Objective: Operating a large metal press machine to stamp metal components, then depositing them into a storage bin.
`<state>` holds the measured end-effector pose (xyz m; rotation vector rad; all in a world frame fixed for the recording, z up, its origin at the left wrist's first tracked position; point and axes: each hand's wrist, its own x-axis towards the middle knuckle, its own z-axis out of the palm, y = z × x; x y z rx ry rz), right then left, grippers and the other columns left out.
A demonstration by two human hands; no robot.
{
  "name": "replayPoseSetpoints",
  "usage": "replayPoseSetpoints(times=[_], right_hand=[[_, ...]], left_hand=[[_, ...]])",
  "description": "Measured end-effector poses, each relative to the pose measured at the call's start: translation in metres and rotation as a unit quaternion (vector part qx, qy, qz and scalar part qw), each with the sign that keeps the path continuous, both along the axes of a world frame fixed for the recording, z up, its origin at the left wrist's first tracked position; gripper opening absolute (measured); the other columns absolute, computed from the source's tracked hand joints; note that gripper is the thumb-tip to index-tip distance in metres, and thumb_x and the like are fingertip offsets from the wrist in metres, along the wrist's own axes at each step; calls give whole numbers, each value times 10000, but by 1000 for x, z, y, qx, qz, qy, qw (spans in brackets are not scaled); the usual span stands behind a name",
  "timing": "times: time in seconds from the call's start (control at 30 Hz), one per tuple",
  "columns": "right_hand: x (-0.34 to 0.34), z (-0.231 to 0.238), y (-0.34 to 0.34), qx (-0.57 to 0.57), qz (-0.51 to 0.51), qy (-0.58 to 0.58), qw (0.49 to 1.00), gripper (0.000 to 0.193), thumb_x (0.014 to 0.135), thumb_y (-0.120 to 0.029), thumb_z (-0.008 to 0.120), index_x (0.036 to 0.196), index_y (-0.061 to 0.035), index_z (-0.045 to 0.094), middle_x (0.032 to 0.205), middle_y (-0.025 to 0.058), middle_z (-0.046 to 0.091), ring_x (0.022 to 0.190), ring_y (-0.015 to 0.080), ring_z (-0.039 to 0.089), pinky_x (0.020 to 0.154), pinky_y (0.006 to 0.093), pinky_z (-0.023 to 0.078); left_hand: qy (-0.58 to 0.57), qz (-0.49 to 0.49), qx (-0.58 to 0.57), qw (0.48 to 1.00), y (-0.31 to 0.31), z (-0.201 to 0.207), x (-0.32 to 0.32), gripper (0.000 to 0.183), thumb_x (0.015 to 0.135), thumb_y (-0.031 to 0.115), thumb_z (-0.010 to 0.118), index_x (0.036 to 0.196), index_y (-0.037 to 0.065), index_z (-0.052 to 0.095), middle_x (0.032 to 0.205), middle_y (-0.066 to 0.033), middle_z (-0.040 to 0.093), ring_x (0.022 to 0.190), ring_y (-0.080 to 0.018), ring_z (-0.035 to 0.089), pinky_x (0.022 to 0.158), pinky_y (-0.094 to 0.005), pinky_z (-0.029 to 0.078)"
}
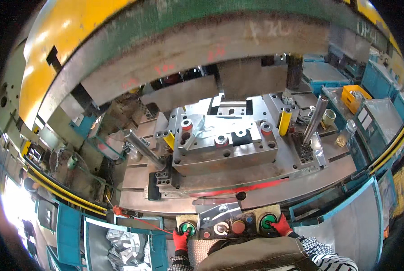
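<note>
My left hand (181, 240), in a red glove, reaches onto the left green push button (188, 229) of the control panel (251, 227). My right hand (282, 226), gloved the same, has a finger stretched onto the right green push button (268, 221). Neither hand holds anything, and their fingers are partly apart. Between them a shiny bent metal piece with holes (221, 214) lies against the panel's top. Beyond the panel, the press's lower die (226, 165) carries a bright sheet-metal part (231, 126). The upper die (254, 81) hangs above it, with a gap between.
Upright steel guide posts (144, 150) and yellow cylinders (284, 121) flank the die. At lower left, a blue bin (86, 239) holds many metal pieces. Another blue-edged bin (377, 212) stands at right. A red-handled tool (119, 211) lies on the left of the bed edge.
</note>
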<state>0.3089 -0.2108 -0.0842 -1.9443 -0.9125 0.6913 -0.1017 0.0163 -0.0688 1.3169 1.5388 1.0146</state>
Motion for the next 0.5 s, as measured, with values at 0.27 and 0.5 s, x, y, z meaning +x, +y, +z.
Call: replayPoseSetpoints(times=[0.27,0.5], right_hand=[[1,-21,0,-1,-34,-5,999,796,585,-180,746,1222,16,311,1190,178,414,1118,272,399,938,344,321],[1,-17,0,-50,-23,7,998,833,573,-254,747,1207,49,300,1194,224,390,1125,321,375,929,365,323]], left_hand=[[-50,-19,-9,999,16,-52,-26,616,562,13,689,1108,-54,414,1022,-137,514,899,-212,502,776,-303,422],[2,-12,22,1000,20,-80,-36,610,577,35,679,1109,-74,402,1007,-159,514,917,-247,497,818,-325,401]])
